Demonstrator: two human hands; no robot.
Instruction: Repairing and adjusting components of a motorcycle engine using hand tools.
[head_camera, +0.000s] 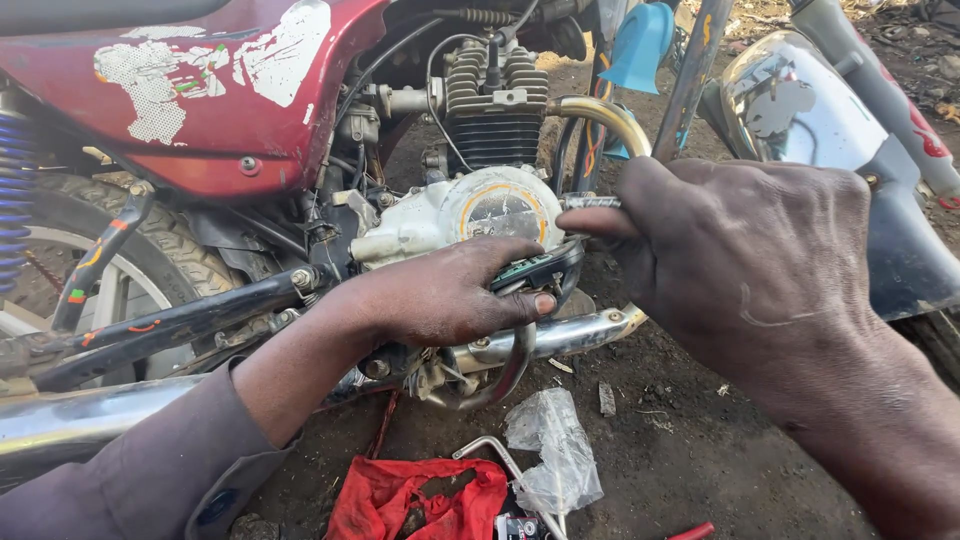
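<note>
A red motorcycle (210, 100) stands side-on before me, its engine cover (455, 220) and finned cylinder (495, 105) in the middle. My left hand (440, 295) grips a dark curved part with a greenish pad (540, 268) low beside the engine, just above the chrome exhaust pipe (560, 335). My right hand (740, 265) is closed on a slim metal tool (590, 202) whose tip points at the engine cover's right edge. What the tool tip meets is hidden by my fingers.
On the dirt ground below lie a red rag (420, 500), a crumpled clear plastic bag (550, 450), a bent metal wrench (490, 455) and a red-handled tool (690, 530). The rear wheel (120, 270) is at left. Another motorcycle's silver fairing (810, 110) stands at right.
</note>
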